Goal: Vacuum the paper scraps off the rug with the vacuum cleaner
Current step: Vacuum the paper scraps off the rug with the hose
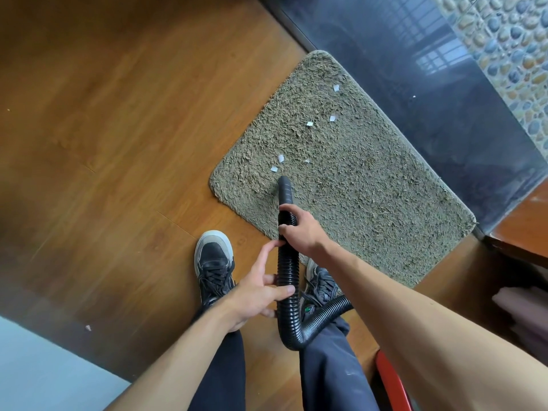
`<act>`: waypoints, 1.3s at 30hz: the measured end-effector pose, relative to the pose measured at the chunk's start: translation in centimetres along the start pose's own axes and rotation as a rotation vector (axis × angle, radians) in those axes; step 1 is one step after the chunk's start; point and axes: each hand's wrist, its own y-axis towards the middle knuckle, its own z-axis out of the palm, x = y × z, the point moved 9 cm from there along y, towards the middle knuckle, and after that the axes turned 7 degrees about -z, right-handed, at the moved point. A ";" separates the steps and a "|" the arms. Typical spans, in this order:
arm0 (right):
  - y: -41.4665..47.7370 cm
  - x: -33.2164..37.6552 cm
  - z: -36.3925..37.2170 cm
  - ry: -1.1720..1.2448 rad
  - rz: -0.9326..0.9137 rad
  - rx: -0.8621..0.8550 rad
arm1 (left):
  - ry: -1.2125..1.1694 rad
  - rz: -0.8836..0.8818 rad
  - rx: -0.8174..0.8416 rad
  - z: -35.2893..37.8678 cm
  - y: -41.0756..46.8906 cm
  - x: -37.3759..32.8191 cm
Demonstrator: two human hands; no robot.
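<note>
A shaggy olive-grey rug [350, 173] lies diagonally across the centre and right of the frame, on a brown wooden floor [103, 129], its upper long edge against a dark glossy strip [430, 99] that runs from top centre to the right edge. Small white paper scraps [280, 158] are scattered over the rug's upper-left half: three close together near the middle of the frame, two a little higher, and one near the rug's top end.

The black vacuum hose [288, 280] rises from the lower centre, bends sharply above the person's dark trousers [329, 366], and ends in a smooth nozzle [285, 189] whose tip rests on the rug pile just below the nearest scraps.

The right hand [299, 229] grips the hose where the ribbing meets the nozzle, fingers wrapped closed around it. The left hand [258, 292] sits lower on the ribbed part, its thumb lying across the hose and fingers loosely spread, the index stretched up along the hose side.

Two black-and-white sneakers [214, 265] stand at the rug's lower corner. A red object [391, 381] shows at the bottom right.
</note>
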 end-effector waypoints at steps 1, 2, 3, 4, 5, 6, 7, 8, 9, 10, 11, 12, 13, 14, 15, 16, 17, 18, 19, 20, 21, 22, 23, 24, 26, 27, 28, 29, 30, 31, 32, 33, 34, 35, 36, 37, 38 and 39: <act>0.3 0.5 0.1 -0.006 -0.017 0.005 | -0.010 0.010 -0.012 -0.3 -0.1 -0.3; 0.6 1.0 0.2 -0.011 -0.026 0.011 | -0.020 0.018 -0.023 -0.6 -0.1 -0.5; 0.9 1.3 0.3 -0.015 -0.035 0.012 | -0.029 0.023 -0.030 -0.9 -0.1 -0.7; 1.1 1.6 0.4 -0.026 -0.038 0.013 | -0.038 0.028 -0.035 -1.1 -0.1 -0.8; 1.3 1.9 0.5 -0.042 -0.045 0.015 | -0.049 0.031 -0.039 -1.2 -0.1 -0.8; 1.5 2.1 0.6 -0.060 -0.050 0.018 | -0.060 0.032 -0.044 -1.4 0.0 -0.8; 1.7 2.4 0.7 -0.076 -0.060 0.021 | -0.068 0.033 -0.050 -1.5 0.0 -0.7; 1.8 2.6 0.7 -0.089 -0.069 0.024 | -0.072 0.035 -0.055 -1.6 0.0 -0.7; 2.0 2.8 0.8 -0.093 -0.079 0.027 | -0.076 0.036 -0.059 -1.7 0.1 -0.7; 2.1 2.9 0.8 -0.093 -0.083 0.028 | -0.079 0.038 -0.060 -1.8 0.1 -0.9; 2.2 2.9 0.6 -0.093 -0.086 0.022 | -0.080 0.040 -0.060 -1.7 0.1 -1.0; 2.4 2.9 0.3 -0.092 -0.084 0.011 | -0.082 0.043 -0.057 -1.6 0.2 -1.2; 2.5 2.8 0.0 -0.086 -0.084 0.001 | -0.083 0.046 -0.055 -1.4 0.2 -1.5; 2.6 2.8 -0.3 -0.076 -0.083 -0.003 | -0.082 0.048 -0.054 -1.2 0.3 -1.7; 2.6 2.7 -0.6 -0.067 -0.086 -0.007 | -0.078 0.051 -0.055 -1.0 0.4 -2.0; 2.6 2.7 -0.9 -0.057 -0.089 -0.012 | -0.073 0.054 -0.057 -0.8 0.4 -2.2; 2.7 2.6 -1.2 -0.049 -0.090 -0.022 | -0.066 0.056 -0.059 -0.6 0.5 -2.4; 2.7 2.6 -1.6 -0.044 -0.092 -0.034 | -0.058 0.058 -0.061 -0.6 0.6 -2.7; 2.8 2.6 -1.9 -0.043 -0.095 -0.045 | -0.048 0.059 -0.060 -0.6 0.7 -2.9; 2.9 2.7 -2.2 -0.039 -0.098 -0.053 | -0.038 0.059 -0.057 -0.5 0.8 -3.2; 3.1 2.8 -2.5 -0.033 -0.103 -0.059 | -0.027 0.060 -0.055 -0.6 0.9 -3.4; 3.2 2.8 -2.8 -0.024 -0.106 -0.063 | -0.016 0.062 -0.057 -0.6 1.0 -3.7; 3.4 2.9 -3.0 -0.017 -0.109 -0.067 | -0.005 0.064 -0.061 -0.7 1.1 -4.0; 3.5 3.0 -3.3 -0.014 -0.112 -0.071 | 0.006 0.068 -0.066 -0.7 1.2 -4.2; 3.6 2.9 -3.6 -0.003 -0.111 -0.075 | 0.026 0.069 -0.069 -0.7 1.3 -4.5; 3.7 2.7 -3.7 0.009 -0.104 -0.074 | 0.034 0.068 -0.066 -0.6 1.4 -4.6; 3.6 2.4 -3.7 0.021 -0.096 -0.073 | 0.042 0.067 -0.064 -0.4 1.4 -4.7; 3.5 2.1 -3.8 0.032 -0.090 -0.073 | 0.052 0.064 -0.063 -0.2 1.5 -4.7; 3.5 1.7 -3.9 0.044 -0.084 -0.076 | 0.062 0.061 -0.062 0.0 1.5 -4.7; 3.3 1.3 -4.1 0.057 -0.075 -0.081 | 0.073 0.056 -0.060 0.2 1.6 -4.7; 3.1 0.9 -4.3 0.075 -0.066 -0.087 | 0.084 0.052 -0.054 0.5 1.7 -4.8; 3.0 0.5 -4.5 0.087 -0.057 -0.094 | 0.094 0.046 -0.046 0.8 1.8 -4.8; 2.8 0.2 -4.8 0.098 -0.052 -0.101 | 0.101 0.041 -0.038 1.1 2.0 -4.8; 2.8 -0.2 -5.1 0.105 -0.047 -0.110 | 0.107 0.035 -0.030 1.4 2.2 -4.8; 2.7 -0.6 -5.4 0.115 -0.045 -0.119 | 0.119 0.031 -0.023 1.7 2.4 -4.9; 2.6 -0.9 -5.7 0.126 -0.045 -0.126 | 0.135 0.029 -0.016 2.0 2.6 -5.0; 2.6 -1.3 -5.9 0.139 -0.042 -0.130 | 0.152 0.028 -0.011 2.3 2.8 -5.1; 2.5 -1.5 -6.2 0.149 -0.039 -0.131 | 0.168 0.028 -0.008 2.5 2.9 -5.3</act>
